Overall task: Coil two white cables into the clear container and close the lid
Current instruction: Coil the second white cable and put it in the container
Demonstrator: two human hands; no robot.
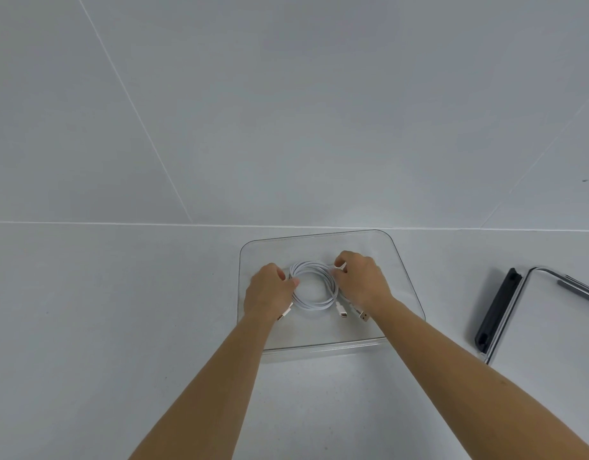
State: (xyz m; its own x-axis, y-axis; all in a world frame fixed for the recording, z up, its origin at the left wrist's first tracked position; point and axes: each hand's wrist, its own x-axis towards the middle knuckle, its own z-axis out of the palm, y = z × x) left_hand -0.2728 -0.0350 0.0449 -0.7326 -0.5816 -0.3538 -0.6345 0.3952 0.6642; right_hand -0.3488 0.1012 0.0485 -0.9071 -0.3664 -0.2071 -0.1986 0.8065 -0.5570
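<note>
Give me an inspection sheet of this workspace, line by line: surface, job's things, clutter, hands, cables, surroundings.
Surface: grey surface, pale and lightly speckled.
Job's things: clear container open, in the middle; its lid lies apart on the right, with a dark latch along its left edge.
Clutter: nothing seen.
Grippers: left hand grips the ring's left side; right hand pinches its right side.
Cables: white cables coiled in one ring inside the container; three plugs point toward the person.
Surroundings: grey panels with thin white seams.
</note>
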